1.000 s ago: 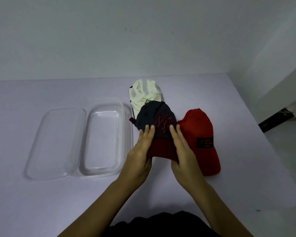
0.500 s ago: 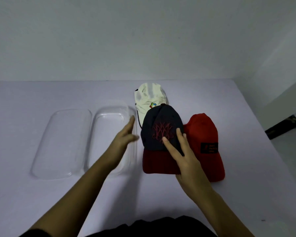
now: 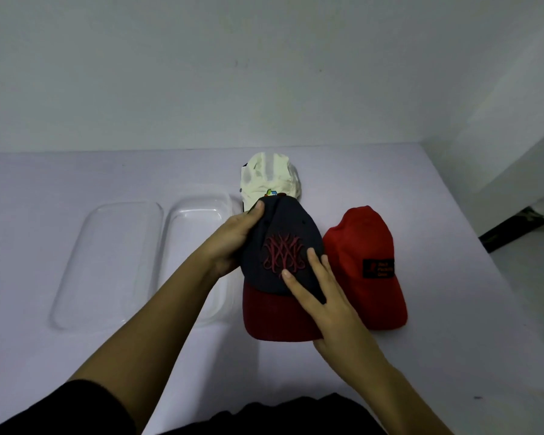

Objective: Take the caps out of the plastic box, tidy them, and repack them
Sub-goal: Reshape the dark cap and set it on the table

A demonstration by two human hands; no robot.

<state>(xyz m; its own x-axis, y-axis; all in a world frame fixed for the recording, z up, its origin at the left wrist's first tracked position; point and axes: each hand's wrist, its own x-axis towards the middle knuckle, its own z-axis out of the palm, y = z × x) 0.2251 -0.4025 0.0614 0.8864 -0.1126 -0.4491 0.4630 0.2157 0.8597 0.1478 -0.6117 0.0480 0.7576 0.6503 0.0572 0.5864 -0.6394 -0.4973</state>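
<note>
A navy cap (image 3: 280, 240) with a dark red brim and red embroidery lies at the table's centre. My left hand (image 3: 233, 240) grips its left side, thumb on the crown's far edge. My right hand (image 3: 321, 293) rests flat on the crown and brim, fingers spread. A cream cap (image 3: 269, 180) lies just behind it, partly covered by the navy one. A red cap (image 3: 368, 268) with a black patch lies to the right. The clear plastic box (image 3: 198, 215) stands open to the left, with nothing inside.
The box's clear lid (image 3: 107, 265) lies flat on the white table (image 3: 76, 356), left of the box. A wall runs along the table's far edge. The table's right edge drops to a floor with a dark object (image 3: 512, 230).
My left hand has moved from above the plastic box back to the navy cap and taken hold of its left side. The right hand stayed on the cap.
</note>
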